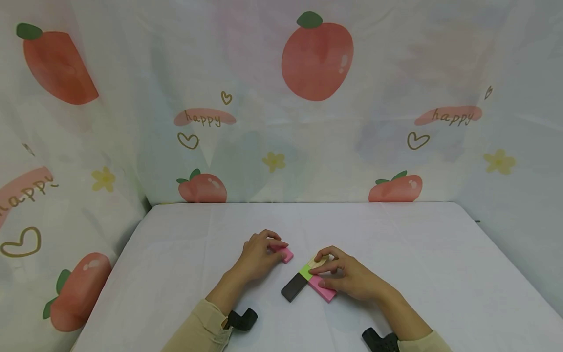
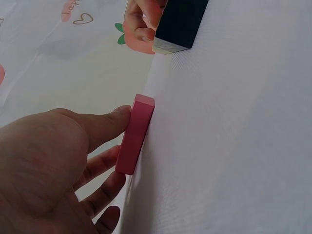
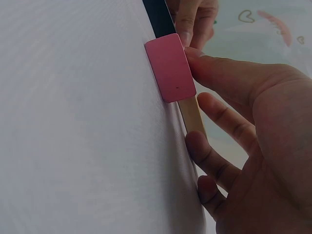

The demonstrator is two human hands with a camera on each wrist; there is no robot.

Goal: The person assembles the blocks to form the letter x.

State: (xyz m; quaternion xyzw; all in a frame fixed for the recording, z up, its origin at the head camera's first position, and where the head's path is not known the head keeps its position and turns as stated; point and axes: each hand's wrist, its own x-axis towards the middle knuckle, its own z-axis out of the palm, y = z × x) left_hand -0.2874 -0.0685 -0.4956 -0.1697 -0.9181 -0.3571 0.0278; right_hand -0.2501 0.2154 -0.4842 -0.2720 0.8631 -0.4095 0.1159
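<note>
At the middle of the table, my left hand (image 1: pixel 257 256) pinches a small pink block (image 2: pixel 136 134) between thumb and fingers; the block lies at the tabletop. To its right, my right hand (image 1: pixel 356 276) spans a joined group of flat blocks. Its thumb rests on a second pink block (image 1: pixel 324 289), and its bent fingers touch a lime-green block (image 1: pixel 305 272) and a pale wooden block (image 3: pixel 191 117). A black block (image 1: pixel 293 287) extends from the green one toward the front left. The fingers partly cover the green, wooden and second pink blocks.
A white cloth covers the table (image 1: pixel 176 274). Behind it hangs a fabric backdrop (image 1: pixel 316 142) printed with fruit, hearts and flowers. Black wrist mounts (image 1: pixel 244 320) sit on both forearms, close above the tabletop.
</note>
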